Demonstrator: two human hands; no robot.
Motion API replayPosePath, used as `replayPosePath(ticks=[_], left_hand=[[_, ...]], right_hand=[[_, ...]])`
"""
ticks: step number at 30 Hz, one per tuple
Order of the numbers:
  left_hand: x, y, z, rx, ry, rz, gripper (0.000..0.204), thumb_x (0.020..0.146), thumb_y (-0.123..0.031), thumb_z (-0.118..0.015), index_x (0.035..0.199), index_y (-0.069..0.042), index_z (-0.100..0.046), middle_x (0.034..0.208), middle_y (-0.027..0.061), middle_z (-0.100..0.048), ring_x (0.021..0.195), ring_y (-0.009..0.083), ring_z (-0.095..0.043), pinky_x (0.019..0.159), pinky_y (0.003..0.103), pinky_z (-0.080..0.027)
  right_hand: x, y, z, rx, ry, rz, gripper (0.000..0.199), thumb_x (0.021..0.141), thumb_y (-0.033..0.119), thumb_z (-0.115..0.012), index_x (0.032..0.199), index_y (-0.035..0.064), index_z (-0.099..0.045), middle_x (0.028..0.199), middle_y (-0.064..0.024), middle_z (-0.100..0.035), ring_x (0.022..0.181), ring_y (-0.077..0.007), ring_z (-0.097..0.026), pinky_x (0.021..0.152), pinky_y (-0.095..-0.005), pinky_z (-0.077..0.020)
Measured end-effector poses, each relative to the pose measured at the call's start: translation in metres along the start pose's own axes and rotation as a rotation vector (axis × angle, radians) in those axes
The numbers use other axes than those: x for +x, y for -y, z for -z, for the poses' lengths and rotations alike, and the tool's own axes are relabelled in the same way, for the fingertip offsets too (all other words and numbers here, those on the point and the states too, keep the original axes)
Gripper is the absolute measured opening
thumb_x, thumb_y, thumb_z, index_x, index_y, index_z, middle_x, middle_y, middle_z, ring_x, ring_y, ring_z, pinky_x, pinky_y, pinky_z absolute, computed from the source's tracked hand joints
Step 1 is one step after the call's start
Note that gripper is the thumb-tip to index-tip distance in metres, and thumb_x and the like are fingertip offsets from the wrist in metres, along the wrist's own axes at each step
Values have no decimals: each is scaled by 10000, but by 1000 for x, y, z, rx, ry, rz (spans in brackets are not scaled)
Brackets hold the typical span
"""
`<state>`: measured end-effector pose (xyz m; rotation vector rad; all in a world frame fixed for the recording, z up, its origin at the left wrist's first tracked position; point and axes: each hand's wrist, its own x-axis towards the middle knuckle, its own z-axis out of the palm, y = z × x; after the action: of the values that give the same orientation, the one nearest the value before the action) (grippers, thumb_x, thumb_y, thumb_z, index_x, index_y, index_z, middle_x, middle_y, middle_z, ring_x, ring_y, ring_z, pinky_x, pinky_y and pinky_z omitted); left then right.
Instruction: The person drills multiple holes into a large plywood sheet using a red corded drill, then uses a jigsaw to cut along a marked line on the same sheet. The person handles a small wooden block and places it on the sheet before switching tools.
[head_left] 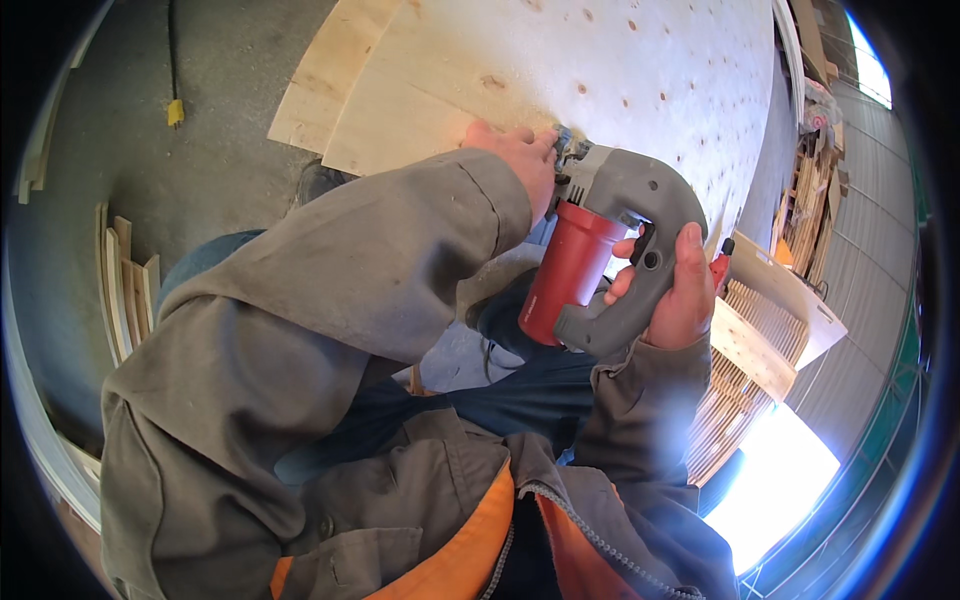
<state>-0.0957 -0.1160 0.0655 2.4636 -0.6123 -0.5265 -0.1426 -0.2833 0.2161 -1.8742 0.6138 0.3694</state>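
Observation:
My right hand [678, 290] grips the grey rear handle of a red and grey power tool [585, 262], with a finger at its trigger. The tool's front end meets the near edge of a large pale plywood sheet [560, 70] dotted with small holes. My left hand [520, 160] rests on that edge, pressed against the tool's head, fingers curled. The grey sleeve of my left arm crosses the middle of the view and hides part of the tool and the board's edge.
A second plywood sheet [325, 80] lies under the first at upper left. Thin wood strips [125, 290] lean at the left on the concrete floor [170, 190]. Stacked slats and boards [750, 350] sit at the right beside a corrugated metal wall.

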Motion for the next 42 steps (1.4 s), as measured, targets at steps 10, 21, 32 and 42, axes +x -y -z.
replayPosePath(ticks=[10,21,32,42], left_hand=[[-5,-2,7,32,-7,-22,690,825,-183,-684,1481,-47,-516,1631,44,-409,1272,198,-557,884,454,-509],[-9,-4,9,60,-10,-21,672,843,-186,-669,1477,-29,-514,1637,56,-403,1268,223,-562,902,485,-511],[-18,-17,56,160,58,-6,209,847,-196,-716,1017,-86,-767,1137,116,-729,1121,314,-674,938,491,-505],[-40,-21,84,155,-75,129,396,855,-330,-786,1113,-34,-728,1128,174,-717,1095,356,-681,954,435,-538]], right_hand=[[2,0,0,-20,-15,-4,640,1059,567,-424,1229,-23,-602,922,-156,-704,560,-189,-632,522,-333,-557],[1,4,-4,-29,-9,15,633,1028,547,-521,1218,-52,-598,946,-155,-679,588,-187,-621,532,-332,-533],[2,5,-3,23,5,21,602,998,530,-609,1140,-55,-597,893,-128,-658,578,-185,-623,512,-349,-545],[5,5,1,-32,10,30,639,947,524,-676,1085,-98,-623,893,-146,-674,577,-181,-632,518,-349,-555]])
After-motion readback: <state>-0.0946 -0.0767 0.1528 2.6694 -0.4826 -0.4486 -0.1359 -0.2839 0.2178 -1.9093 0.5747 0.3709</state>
